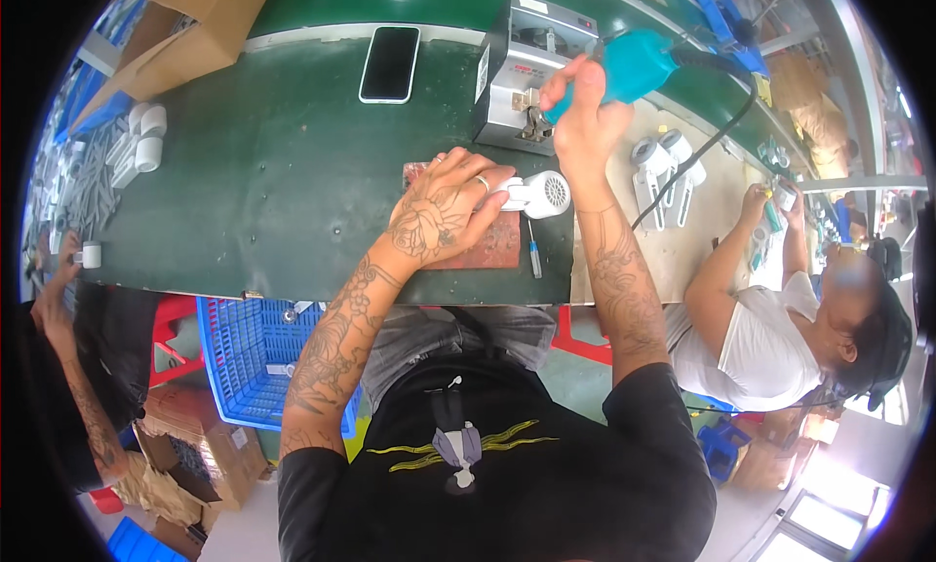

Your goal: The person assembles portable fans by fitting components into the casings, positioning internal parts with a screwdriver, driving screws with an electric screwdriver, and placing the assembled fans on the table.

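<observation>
Basically, my left grip [444, 206] pinches a white plastic grille-headed gadget [547, 193], round head jutting right of it, rest partly hidden underneath; right grip [593, 114] wraps a teal corded power tool [639, 63], bit unclear against the boxy grey metal machine [499, 106].

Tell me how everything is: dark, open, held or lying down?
Phone: lying flat, screen dark
White device: held in left hand
Teal tool: held in right hand; can't tell if running
Small screwdriver: lying down, not held
Blue basket: open-topped
Upper-left cardboard box: open
</observation>
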The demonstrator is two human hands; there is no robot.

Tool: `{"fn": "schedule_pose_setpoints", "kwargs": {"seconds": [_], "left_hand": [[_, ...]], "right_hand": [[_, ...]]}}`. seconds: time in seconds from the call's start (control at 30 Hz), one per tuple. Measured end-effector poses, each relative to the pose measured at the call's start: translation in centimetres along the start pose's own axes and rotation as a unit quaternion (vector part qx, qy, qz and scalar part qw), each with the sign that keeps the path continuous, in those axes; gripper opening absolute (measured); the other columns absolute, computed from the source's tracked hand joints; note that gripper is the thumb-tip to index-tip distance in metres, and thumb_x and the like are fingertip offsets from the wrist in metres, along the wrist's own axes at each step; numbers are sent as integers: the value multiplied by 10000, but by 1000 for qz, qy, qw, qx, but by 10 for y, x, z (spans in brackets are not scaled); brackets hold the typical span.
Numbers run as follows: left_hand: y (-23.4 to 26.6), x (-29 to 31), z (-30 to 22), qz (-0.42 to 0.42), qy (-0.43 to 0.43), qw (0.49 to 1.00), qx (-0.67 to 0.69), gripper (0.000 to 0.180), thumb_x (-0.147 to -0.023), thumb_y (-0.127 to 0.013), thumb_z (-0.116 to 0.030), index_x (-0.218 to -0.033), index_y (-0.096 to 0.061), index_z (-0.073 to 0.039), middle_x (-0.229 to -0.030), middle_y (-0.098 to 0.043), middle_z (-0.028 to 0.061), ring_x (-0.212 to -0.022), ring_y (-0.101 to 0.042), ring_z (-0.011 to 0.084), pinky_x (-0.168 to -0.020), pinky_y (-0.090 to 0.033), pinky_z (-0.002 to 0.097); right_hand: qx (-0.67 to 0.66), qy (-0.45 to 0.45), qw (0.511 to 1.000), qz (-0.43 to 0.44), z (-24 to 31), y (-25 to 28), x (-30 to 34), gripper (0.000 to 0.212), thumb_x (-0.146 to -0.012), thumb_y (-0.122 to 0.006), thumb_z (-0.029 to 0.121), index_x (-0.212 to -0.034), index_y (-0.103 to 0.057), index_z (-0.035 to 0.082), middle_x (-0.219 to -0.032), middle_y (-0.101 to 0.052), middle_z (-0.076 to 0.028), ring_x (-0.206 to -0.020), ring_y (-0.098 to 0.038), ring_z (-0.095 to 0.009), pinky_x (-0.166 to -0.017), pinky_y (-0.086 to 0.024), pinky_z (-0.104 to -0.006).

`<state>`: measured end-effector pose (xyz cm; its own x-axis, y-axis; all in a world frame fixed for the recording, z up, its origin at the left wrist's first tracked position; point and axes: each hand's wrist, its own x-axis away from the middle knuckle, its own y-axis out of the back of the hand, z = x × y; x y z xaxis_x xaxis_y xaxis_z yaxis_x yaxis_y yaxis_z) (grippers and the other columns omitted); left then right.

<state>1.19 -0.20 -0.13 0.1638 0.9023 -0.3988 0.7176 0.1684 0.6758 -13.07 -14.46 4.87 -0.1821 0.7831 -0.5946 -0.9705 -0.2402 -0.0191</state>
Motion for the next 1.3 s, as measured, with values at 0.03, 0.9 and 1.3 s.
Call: {"fn": "schedule_pose_setpoints", "kwargs": {"seconds": [0.03, 0.9, 1.3], "left_hand": [[-1, 1, 1, 2, -2, 1000, 1, 320, -997, -614, -244, -1243, -709, -62, -1170, -678, 96, -1117, -597, 314, -1035, -465, 464], [5, 0, -4, 33, 9, 999, -31, 346, -978, -655, -228, -1290, -683, -81, -1283, -639, 93, -1136, -575, 344, -1025, -457, 478], [3, 14, -2, 7, -113, 983, -144, 380, -877, -681, -206, -1237, -679, -85, -1283, -640, 86, -1179, -593, 308, -1046, -460, 493]], "right_hand": [[-2, -19, 1000, 5, 3, -1, -1, 372, -1091, -571, 361, -1033, -571, -7, -717, -587, -79, -623, -592, -192, -598, -496, -333], [-82, -128, 988, 27, 40, 7, 74, 459, -1061, -600, 433, -1009, -517, -16, -711, -556, -95, -611, -568, -206, -600, -502, -358], [-181, -209, 960, -53, 51, 9, 90, 583, -990, -623, 602, -1086, -591, 28, -707, -558, -70, -659, -557, -218, -640, -472, -368]]}}
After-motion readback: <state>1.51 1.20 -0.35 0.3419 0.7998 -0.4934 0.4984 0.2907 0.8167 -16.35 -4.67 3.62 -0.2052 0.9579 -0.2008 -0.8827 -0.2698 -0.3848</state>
